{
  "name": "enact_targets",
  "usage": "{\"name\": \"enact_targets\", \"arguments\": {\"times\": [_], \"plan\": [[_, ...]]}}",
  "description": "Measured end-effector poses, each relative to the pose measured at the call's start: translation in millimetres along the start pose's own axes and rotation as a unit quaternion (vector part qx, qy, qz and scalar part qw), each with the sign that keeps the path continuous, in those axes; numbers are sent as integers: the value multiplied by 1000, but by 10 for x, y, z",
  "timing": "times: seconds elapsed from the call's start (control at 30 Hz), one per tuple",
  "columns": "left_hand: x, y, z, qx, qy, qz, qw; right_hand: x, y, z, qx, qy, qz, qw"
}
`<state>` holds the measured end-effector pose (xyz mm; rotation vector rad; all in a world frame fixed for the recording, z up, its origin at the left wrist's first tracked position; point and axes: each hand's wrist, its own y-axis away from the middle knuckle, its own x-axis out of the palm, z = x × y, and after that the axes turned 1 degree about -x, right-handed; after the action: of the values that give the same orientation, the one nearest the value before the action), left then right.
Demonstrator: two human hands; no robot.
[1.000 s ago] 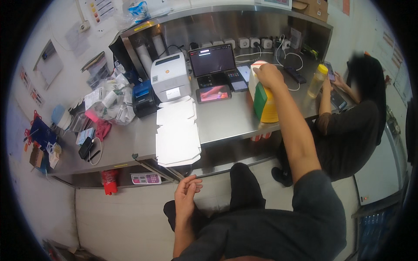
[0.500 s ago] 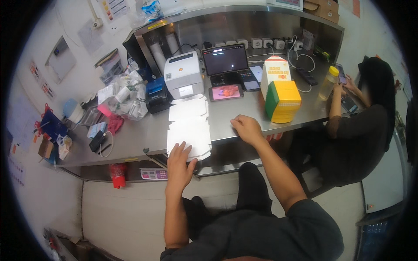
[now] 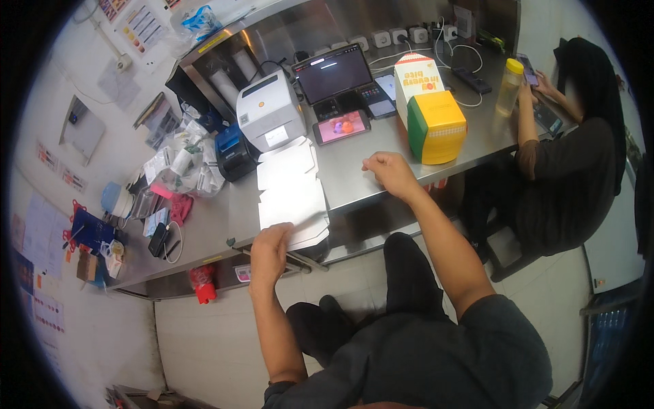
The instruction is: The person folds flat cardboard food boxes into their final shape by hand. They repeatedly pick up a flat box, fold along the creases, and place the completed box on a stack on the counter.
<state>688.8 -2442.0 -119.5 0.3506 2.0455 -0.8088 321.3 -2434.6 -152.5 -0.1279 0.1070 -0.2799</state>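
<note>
A stack of flattened white cardboard boxes (image 3: pixel 289 204) lies on the steel counter, its near end reaching the front edge. My left hand (image 3: pixel 270 253) is at the stack's near left corner, fingers bent together over the cardboard edge; the thumb is mostly hidden. A grey shadow crosses the top sheet beside the fingertips. My right hand (image 3: pixel 390 173) hovers by the counter's front edge, loosely curled with nothing visible in it. To its right stand a folded white-and-red carton (image 3: pixel 417 75) and a yellow-and-green box (image 3: pixel 439 129).
Behind the stack sit a white label printer (image 3: pixel 271 112), a dark printer (image 3: pixel 235 153), a phone (image 3: pixel 343 127) and a tablet with keyboard (image 3: pixel 334 75). Plastic bags (image 3: pixel 187 163) crowd the left. At right, a seated person (image 3: pixel 572 170) holds a phone near a yellow-capped bottle (image 3: pixel 509 88).
My left hand has gone from fingers spread flat on the stack to fingers bent at its corner. My right hand stays curled. The whole view has shifted and tilted somewhat.
</note>
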Motion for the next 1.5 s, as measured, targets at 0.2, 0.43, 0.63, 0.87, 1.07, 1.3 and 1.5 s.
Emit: {"name": "enact_targets", "arguments": {"times": [0.2,0.43,0.63,0.87,1.07,1.3,1.5], "plan": [[110,55,33,-59,-18,-199,978,-3,-12,-35,6,-17,-7,1000],[145,212,-52,-79,21,-360,929,19,-4,-80,-10,5,-21,1000],[240,278,-171,-149,114,-270,944,53,47,-62,-52,69,-20,996],[215,401,-279,-224,236,-327,887,122,143,-47,-80,133,-36,987],[299,744,-634,-15,45,-436,899,692,811,171,-48,-83,131,987],[508,1149,-887,11,25,-245,969,1195,1457,511,-70,-111,210,969],[576,1248,-965,-57,45,-235,969,1163,1493,554,55,-150,220,962]]}}
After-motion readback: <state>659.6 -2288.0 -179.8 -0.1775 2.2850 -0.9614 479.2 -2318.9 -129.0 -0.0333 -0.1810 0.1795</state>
